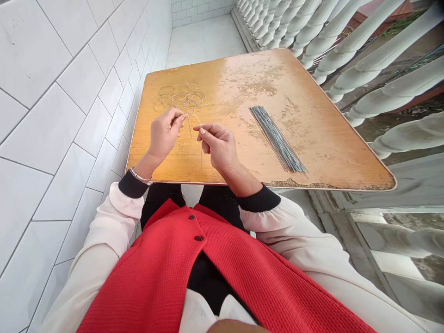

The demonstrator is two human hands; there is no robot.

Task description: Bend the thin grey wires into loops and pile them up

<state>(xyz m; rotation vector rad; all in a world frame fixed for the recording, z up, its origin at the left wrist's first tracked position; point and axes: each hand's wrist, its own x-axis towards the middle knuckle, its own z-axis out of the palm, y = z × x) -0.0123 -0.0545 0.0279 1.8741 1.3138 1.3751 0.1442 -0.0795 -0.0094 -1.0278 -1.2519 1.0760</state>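
Between my hands is a thin wire [196,116], bent into a curve above the table's near left part. My left hand [165,132] is closed, with thumb and index finger pinching the wire near its crossing ends. My right hand [218,142] is also closed, its thumb and fingertips pinching the same wire on the right, where it curves downward. Just beyond my hands lies a loose tangle of wire loops [185,96]. To the right of my right hand, a bundle of straight grey wires [277,138] rests slantwise on the wood.
The wooden table [239,88] has a worn, peeling surface and a chipped near edge. A white tiled wall [69,101] runs close along the left. White balusters [367,97] line the right side. Pale floor [208,41] shows beyond the table.
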